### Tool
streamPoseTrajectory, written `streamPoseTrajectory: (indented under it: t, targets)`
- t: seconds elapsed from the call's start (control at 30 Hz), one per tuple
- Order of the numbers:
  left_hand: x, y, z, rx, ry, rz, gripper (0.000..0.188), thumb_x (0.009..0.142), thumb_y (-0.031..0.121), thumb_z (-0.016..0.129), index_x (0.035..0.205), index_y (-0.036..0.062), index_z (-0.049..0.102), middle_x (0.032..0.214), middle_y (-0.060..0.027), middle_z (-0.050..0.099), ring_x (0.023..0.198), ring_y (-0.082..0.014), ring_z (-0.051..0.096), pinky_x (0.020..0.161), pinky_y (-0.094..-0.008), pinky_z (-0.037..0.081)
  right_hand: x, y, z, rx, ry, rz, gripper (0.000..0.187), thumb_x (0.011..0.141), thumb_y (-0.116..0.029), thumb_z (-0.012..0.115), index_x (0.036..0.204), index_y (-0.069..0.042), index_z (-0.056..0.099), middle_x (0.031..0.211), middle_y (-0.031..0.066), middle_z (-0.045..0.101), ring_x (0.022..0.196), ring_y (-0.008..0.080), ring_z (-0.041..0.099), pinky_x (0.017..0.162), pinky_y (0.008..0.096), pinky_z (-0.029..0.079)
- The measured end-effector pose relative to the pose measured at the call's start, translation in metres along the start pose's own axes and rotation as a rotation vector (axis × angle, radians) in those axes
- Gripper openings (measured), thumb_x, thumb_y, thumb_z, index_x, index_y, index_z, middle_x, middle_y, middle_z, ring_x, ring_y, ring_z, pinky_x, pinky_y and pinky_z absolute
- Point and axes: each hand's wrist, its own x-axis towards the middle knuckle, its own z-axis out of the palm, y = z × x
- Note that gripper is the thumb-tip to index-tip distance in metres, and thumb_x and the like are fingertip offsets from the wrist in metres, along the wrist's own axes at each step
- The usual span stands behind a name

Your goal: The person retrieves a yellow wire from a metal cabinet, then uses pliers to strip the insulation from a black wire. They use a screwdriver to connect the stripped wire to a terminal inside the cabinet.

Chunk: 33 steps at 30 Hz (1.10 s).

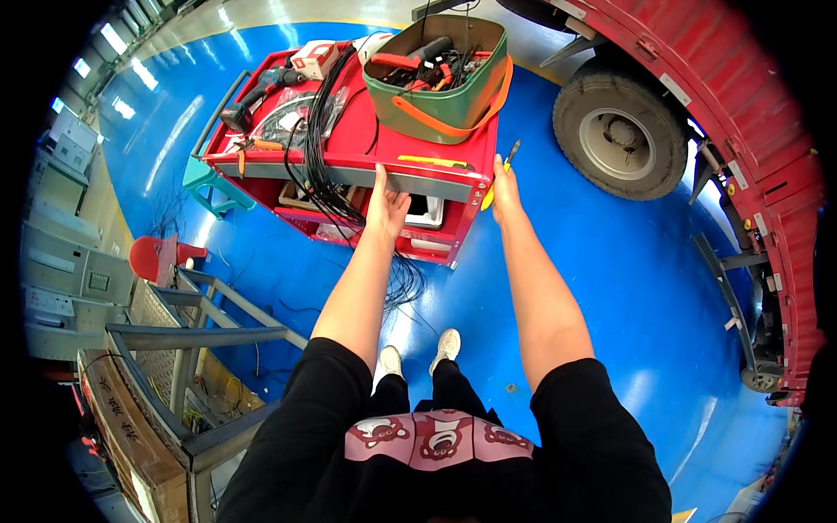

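Yellow-handled tool [487, 199] held beside the red tool cart [391, 148]

Head view: the right hand [505, 193] grasps the yellow-handled tool, probably pliers, tip pointing away, just beside the cart's near right corner. The left hand [386, 207], fingers loose and apparently empty, is at the front edge, near the black cable bundle [316, 148]. The step looks like holding the tool ready; a next move would call for keeping its tip clear of the cables.

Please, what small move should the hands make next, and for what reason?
Perhaps move the left hand to the black cables and grip them: it looks open and empty, they hang over the edge of the cart close by, while the right hand holds the yellow-handled tool.
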Motion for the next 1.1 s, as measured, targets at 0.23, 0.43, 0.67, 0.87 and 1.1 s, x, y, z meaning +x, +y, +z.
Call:
streamPoseTrajectory:
  t: [0.23,0.43,0.67,0.87,1.1]
  targets:
    - [-0.01,-0.018,0.013,-0.252,-0.14,0.139,0.101,0.072,0.068,0.072,0.144,0.0065,0.036,0.148,-0.0098,0.04,0.135,-0.0294,0.039,0.115,-0.0431,0.031,-0.034,-0.001,-0.006,-0.123,0.04,-0.047,0.043,0.103,-0.041,0.046,0.121,-0.003,0.052,0.113,0.0118,0.065,0.103,0.0193,0.063,0.092,0.0337,0.048]
    - [-0.025,-0.02,-0.002,-0.261,-0.15,0.125,0.098,0.081,0.072,0.058,0.153,0.0134,0.025,0.158,-0.0052,0.028,0.143,-0.0258,0.027,0.119,-0.0434,0.022,-0.094,0.015,0.002,-0.097,0.063,-0.048,0.046,0.103,-0.046,0.045,0.119,-0.003,0.052,0.112,0.0105,0.064,0.102,0.0177,0.06,0.092,0.0346,0.046]
    - [-0.05,0.007,-0.074,-0.417,-0.179,0.074,0.094,0.082,0.066,0.061,0.149,0.0079,0.031,0.157,-0.0075,0.029,0.143,-0.0278,0.028,0.12,-0.0463,0.02,-0.195,0.033,0.039,-0.041,0.031,-0.154,0.05,0.102,-0.046,0.048,0.121,-0.001,0.05,0.112,0.0102,0.059,0.104,0.0172,0.053,0.092,0.0342,0.044]
    - [-0.108,0.014,-0.116,-0.335,-0.105,0.069,0.097,0.078,0.069,0.062,0.141,-0.0009,0.04,0.148,-0.0148,0.044,0.136,-0.0328,0.04,0.115,-0.0508,0.029,-0.267,0.066,0.036,-0.14,0.107,-0.073,0.042,0.1,-0.044,0.053,0.113,-0.004,0.049,0.087,0.0051,0.057,0.068,0.0124,0.051,0.06,0.0291,0.045]
    - [-0.181,0.001,-0.141,-0.282,-0.182,0.023,0.088,0.084,0.064,0.059,0.145,0.0048,0.038,0.151,-0.0109,0.041,0.138,-0.0319,0.038,0.117,-0.0477,0.029,-0.36,0.079,0.01,-0.165,0.12,-0.07,0.052,0.097,-0.046,0.053,0.113,0.004,0.046,0.101,0.0254,0.061,0.095,0.0401,0.06,0.085,0.0452,0.045]
